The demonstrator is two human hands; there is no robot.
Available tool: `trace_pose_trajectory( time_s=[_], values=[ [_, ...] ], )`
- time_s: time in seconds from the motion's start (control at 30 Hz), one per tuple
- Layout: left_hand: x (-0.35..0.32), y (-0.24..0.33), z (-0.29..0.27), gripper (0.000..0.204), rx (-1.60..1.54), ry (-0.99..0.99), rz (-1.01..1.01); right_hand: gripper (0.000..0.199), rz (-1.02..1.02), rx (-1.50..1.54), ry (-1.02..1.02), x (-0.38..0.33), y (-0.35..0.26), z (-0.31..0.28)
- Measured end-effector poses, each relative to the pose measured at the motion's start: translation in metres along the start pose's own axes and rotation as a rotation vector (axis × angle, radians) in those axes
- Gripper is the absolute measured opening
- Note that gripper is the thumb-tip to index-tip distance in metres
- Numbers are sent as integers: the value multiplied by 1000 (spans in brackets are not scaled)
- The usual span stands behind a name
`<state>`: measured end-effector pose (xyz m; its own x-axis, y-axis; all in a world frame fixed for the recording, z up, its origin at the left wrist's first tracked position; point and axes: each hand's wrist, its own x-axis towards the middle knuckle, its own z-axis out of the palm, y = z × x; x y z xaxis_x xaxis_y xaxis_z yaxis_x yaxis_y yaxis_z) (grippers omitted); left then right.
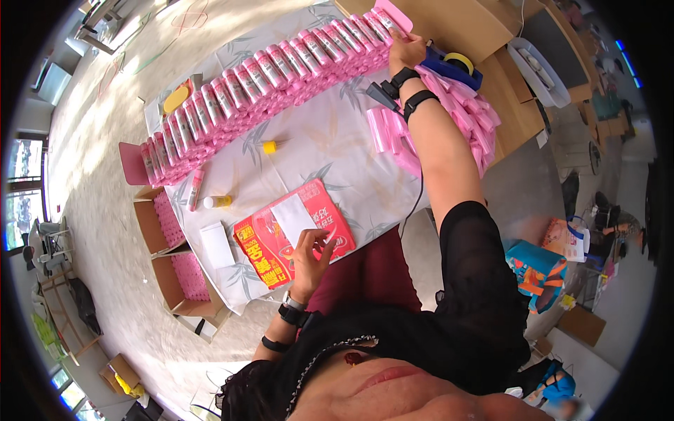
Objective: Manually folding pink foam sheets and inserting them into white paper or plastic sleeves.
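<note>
A long stacked row of pink cylindrical rolls (295, 59) with printed labels runs diagonally across the table between pink end plates. At its far right end, my right hand (407, 52) has its fingers closed around the end of a roll, partly hidden by the hand. Near the table's front edge, my left hand (310, 263) hovers over a red printed cardboard sheet (263, 242), fingers loosely bent and apart, holding nothing visible. Just beyond its fingertips lies a white paper slip (293, 216) on the cardboard. One loose pink roll (196, 189) lies below the row's left part.
Pink plastic sleeves (463, 126) are heaped beside my right forearm, near a blue tape dispenser (460, 64). A yellow cap (269, 146), a small yellow-and-white bottle (217, 201) and white paper (216, 245) lie on the table. Cartons (151, 221) of pink rolls stand left.
</note>
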<state>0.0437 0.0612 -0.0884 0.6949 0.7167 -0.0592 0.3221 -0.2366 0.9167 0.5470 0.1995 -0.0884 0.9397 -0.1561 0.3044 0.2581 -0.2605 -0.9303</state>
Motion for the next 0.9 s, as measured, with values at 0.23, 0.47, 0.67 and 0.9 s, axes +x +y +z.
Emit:
trace_pose_trajectory(
  time_s=[0.23,0.47,0.67,0.9],
  values=[
    [6,-1,0,23,-5,-16,-6,44,203,-119,-84,5,3,10],
    [10,-3,4,21,-10,-52,3,28,494,321,-365,53,35,11],
    [10,-1,5,21,-10,-52,1,26,632,371,-473,60,25,5],
    [9,1,4,19,2,-52,22,32,583,149,-470,37,23,-3]
  ],
)
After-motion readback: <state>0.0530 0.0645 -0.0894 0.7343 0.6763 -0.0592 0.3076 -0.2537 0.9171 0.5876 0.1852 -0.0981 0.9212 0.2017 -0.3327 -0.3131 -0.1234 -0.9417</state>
